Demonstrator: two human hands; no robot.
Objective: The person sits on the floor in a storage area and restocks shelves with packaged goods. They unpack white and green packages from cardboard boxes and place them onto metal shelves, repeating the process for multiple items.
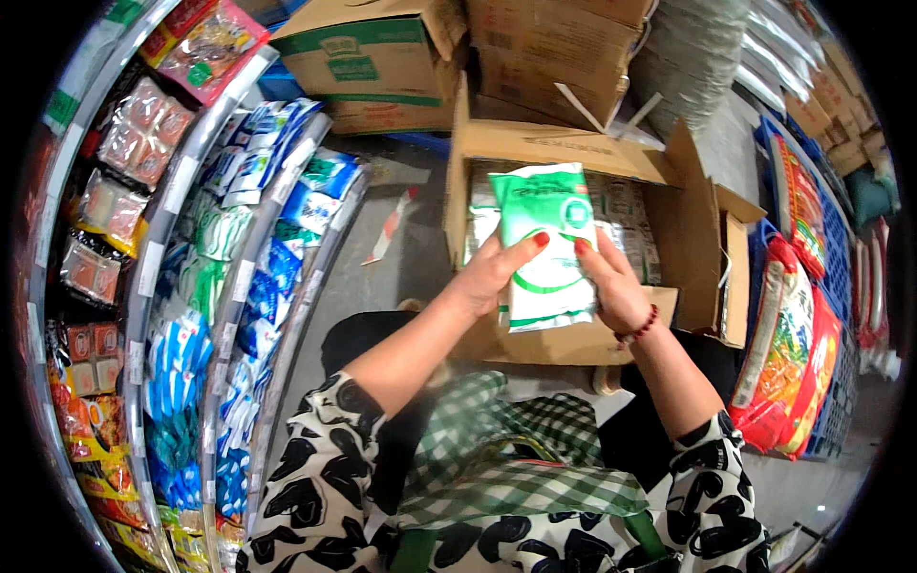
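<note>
head view: left hand [485,275] and right hand [619,288] clasp packets [554,275], thumbs [523,251] uppermost, forearms [413,346] slanting inward.

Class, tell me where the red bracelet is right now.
In the head view, right of centre, the red bracelet is on the person's right wrist, just below the right hand, which grips green-and-white packaging.

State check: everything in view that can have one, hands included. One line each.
Left hand: gripping pack, thumb on its front
Right hand: gripping pack's other side
Green-and-white pack: held over carton, looks sealed
Carton: open, flaps out, packets inside
Shelf: stocked with bagged goods
Red bags: filled, bottoms hard to make out
</note>
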